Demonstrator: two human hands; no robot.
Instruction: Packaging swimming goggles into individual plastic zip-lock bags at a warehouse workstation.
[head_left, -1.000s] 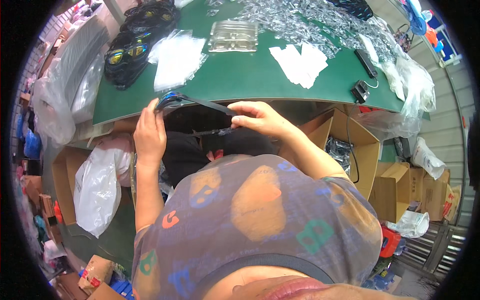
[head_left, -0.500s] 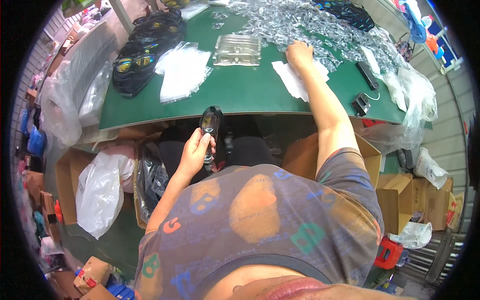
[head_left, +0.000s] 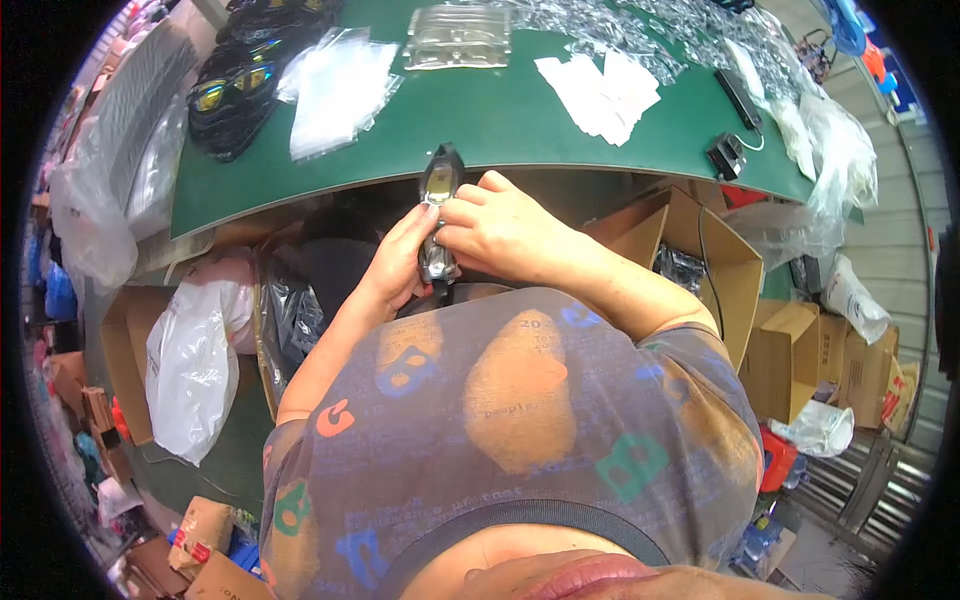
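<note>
Held upright in front of my chest, just off the table's near edge, is a pair of black goggles with yellowish shiny lenses. My left hand grips it from the left, thumb along its near side. My right hand meets it from the other side, its bent fingers pressed on the middle of the goggles. Those fingers partly cover the frame, and whether they pinch some small piece there is hidden. A dark strap hangs at the lower end. More black goggles with yellow lenses lie heaped on the table's left side.
On the green table lie a stack of clear bags, clear moulded plastic pieces, white paper slips and a heap of small clear pieces. Open cardboard boxes stand below on both sides.
My right hand has left the white slips on the table and come back to the goggles. The goggles have risen slightly; the view has shifted, and the slips lie more spread out.
</note>
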